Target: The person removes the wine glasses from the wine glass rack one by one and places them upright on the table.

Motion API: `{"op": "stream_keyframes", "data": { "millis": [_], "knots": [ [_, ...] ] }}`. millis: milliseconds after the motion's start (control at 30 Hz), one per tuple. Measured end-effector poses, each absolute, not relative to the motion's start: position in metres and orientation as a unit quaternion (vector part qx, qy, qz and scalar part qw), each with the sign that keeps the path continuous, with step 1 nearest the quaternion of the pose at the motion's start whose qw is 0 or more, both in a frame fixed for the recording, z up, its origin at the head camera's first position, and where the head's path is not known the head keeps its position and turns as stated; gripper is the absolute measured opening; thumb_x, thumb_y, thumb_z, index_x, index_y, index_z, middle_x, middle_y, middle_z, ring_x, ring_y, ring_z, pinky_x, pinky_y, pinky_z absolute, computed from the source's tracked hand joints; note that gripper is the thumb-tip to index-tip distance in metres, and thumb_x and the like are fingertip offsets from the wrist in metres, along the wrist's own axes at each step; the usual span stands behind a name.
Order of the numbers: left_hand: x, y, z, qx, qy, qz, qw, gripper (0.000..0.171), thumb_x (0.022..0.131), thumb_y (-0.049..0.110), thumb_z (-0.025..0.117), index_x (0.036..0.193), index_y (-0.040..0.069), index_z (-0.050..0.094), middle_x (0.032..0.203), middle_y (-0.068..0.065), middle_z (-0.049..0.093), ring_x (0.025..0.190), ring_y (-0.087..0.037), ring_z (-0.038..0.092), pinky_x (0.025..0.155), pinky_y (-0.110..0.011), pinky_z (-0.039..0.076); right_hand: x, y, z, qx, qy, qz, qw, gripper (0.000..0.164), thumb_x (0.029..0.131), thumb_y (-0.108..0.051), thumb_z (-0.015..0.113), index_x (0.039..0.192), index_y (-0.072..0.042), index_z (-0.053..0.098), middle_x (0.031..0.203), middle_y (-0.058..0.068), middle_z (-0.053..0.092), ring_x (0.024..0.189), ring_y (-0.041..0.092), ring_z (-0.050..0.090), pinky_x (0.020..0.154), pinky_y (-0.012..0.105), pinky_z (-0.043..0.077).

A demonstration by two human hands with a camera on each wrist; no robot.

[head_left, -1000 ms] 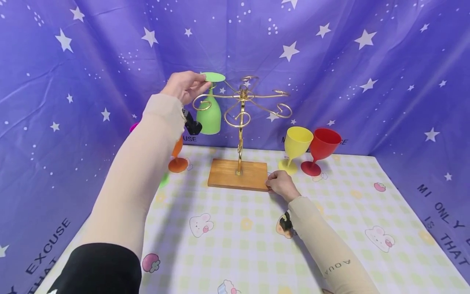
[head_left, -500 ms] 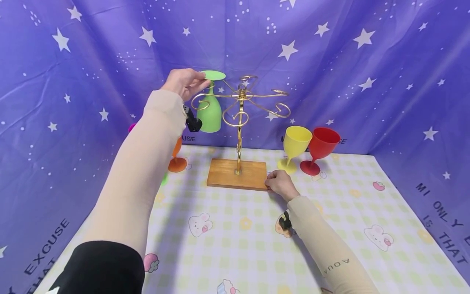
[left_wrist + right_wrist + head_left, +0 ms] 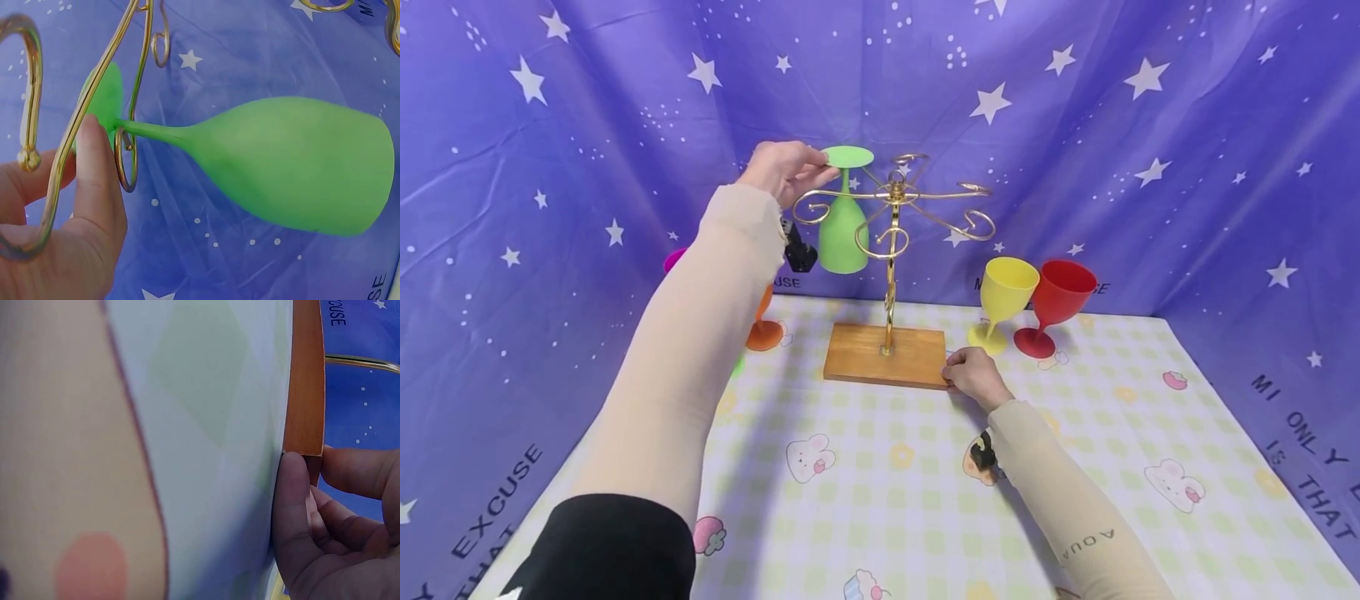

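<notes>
An upside-down green goblet (image 3: 844,237) hangs at the left of the gold wire rack (image 3: 891,283), its foot uppermost. My left hand (image 3: 784,171) pinches the edge of that foot. In the left wrist view the goblet's stem (image 3: 153,130) passes by a curled gold hook (image 3: 125,165); whether the hook bears its weight I cannot tell. My right hand (image 3: 976,377) grips the right front corner of the rack's wooden base (image 3: 885,358). Close up in the right wrist view, thumb and fingers (image 3: 294,500) hold the base's corner from both sides.
A yellow goblet (image 3: 1007,287) and a red goblet (image 3: 1063,292) stand upright right of the rack. At the left, an orange goblet (image 3: 763,333), a magenta one (image 3: 673,260) and something green (image 3: 739,365) are mostly hidden behind my left arm. A starry curtain hangs behind the table.
The green goblet and my left hand have shifted slightly right, toward the rack's centre post. My right hand stays on the base's corner.
</notes>
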State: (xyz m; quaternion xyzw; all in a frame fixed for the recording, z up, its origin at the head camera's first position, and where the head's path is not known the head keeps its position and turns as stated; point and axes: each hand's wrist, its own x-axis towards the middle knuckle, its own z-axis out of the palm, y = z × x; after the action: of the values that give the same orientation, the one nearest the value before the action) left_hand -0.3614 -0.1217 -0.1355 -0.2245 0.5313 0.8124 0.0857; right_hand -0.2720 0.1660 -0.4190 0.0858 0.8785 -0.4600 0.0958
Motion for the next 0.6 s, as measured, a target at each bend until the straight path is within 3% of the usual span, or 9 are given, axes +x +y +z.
{"op": "stream_keyframes", "data": {
  "millis": [300, 600],
  "knots": [
    [-0.357, -0.127, -0.138, -0.202, 0.515, 0.829, 0.084, 0.037, 0.083, -0.014, 0.062, 0.115, 0.003, 0.062, 0.114, -0.016, 0.063, 0.097, -0.023, 0.067, 0.068, -0.026, 0.056, -0.273, 0.166, -0.419, 0.08, 0.88, -0.46, 0.089, 0.015, 0.087, -0.004, 0.06, 0.099, 0.005, 0.061, 0.089, 0.014, 0.062, 0.069, 0.014, 0.062, 0.061, 0.028, 0.056],
    [-0.351, -0.132, -0.14, -0.178, 0.5, 0.843, 0.091, 0.051, 0.083, -0.016, 0.059, 0.129, 0.007, 0.057, 0.122, -0.016, 0.06, 0.1, -0.024, 0.065, 0.072, -0.027, 0.056, -0.273, 0.166, -0.42, 0.078, 0.882, -0.455, 0.093, 0.015, 0.088, -0.005, 0.06, 0.098, 0.005, 0.061, 0.088, 0.013, 0.062, 0.07, 0.015, 0.062, 0.061, 0.028, 0.056]
  ]
}}
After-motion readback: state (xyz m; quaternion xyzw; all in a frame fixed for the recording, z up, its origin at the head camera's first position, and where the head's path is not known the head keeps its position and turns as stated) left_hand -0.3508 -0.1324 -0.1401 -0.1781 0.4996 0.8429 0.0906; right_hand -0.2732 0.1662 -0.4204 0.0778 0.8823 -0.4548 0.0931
